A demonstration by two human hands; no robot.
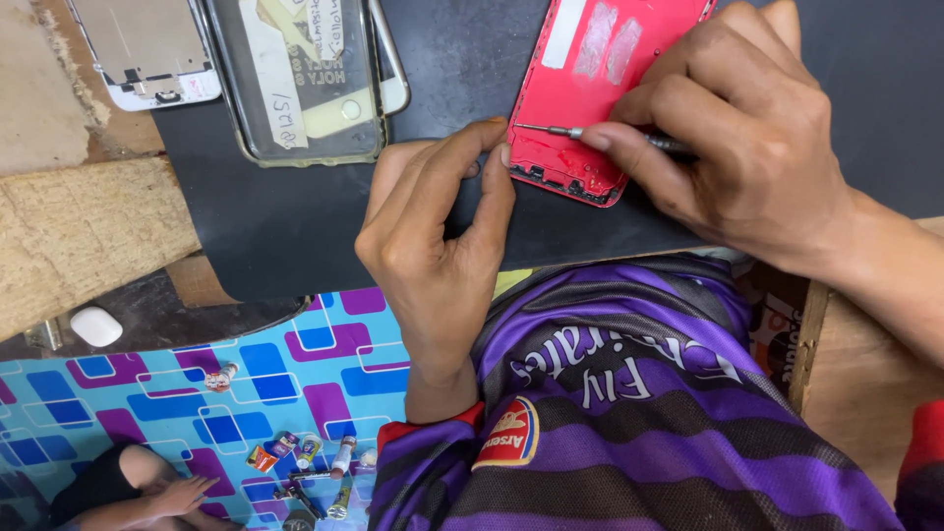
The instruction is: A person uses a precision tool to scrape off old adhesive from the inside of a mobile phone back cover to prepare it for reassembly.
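Resting on the dark mat point(295, 216) that covers the desk point(79, 226), the left hand point(438, 236) has its grip pinched together, fingertips touching the near corner of the red phone shell point(590, 88) and holding nothing. Just beyond it, the right hand point(747, 138) has its grip clamped on a thin screwdriver point(590, 134), whose tip lies over the shell's near edge, the shell itself lying open side up on the mat. Farther off to the left lie a clear phone case point(295, 79) with taped labels and a white phone screen point(147, 49)
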